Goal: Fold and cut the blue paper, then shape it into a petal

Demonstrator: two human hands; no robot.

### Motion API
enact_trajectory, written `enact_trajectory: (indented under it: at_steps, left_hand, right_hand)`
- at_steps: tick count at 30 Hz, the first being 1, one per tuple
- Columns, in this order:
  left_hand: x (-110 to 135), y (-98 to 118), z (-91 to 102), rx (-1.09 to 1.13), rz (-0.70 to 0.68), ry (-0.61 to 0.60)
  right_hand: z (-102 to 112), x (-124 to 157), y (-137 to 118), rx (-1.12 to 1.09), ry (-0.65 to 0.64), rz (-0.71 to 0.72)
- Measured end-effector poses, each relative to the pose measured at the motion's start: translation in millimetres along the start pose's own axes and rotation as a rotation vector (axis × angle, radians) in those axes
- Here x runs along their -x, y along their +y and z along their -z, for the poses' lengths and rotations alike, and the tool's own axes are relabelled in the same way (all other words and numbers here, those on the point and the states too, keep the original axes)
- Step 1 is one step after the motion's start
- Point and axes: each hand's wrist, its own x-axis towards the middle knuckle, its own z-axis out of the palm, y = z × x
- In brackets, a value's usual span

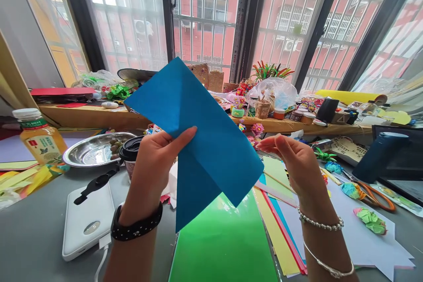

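A folded blue sheet of paper (198,136) is held up over the grey table, tilted, with its lower point hanging down. My left hand (155,163) is closed on the sheet's left edge, thumb across the front. My right hand (291,158) is beside the sheet's right corner, fingertips pinched together toward it; whether they grip the paper is unclear. Below lies a green sheet (224,246) and a fan of coloured papers (280,229).
A white power bank (87,224) and a steel bowl (86,152) lie at left, with a juice bottle (39,139). Orange scissors (376,198) and small folded paper pieces (372,221) lie at right. A dark blue cylinder (378,156) and a cluttered wooden shelf (99,116) stand behind.
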Motion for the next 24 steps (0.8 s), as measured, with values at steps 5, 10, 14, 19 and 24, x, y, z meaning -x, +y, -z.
enact_trajectory:
  at_steps: [5,10,14,19,24]
  left_hand:
    - [1.5,-1.6,-4.3,0.026,0.012,-0.156]
    - [5.7,-1.2,-9.4,0.011,0.007,-0.159]
    - [6.8,0.4,-8.3,-0.003,-0.015,-0.116]
    - [4.8,-0.6,-5.1,-0.036,-0.019,-0.029]
    - [2.0,-0.6,-1.3,0.033,-0.022,-0.042]
  right_hand:
    - [-7.9,8.6,-11.5,0.079,-0.138,-0.043]
    - [-15.1,12.1,-9.4,0.131,-0.084,-0.066]
    - [-16.1,9.3,-6.5,0.165,-0.08,-0.08]
    - [-15.2,8.1,-6.5,0.192,-0.147,-0.048]
    - [-14.9,8.5,-6.3,0.203,-0.164,-0.058]
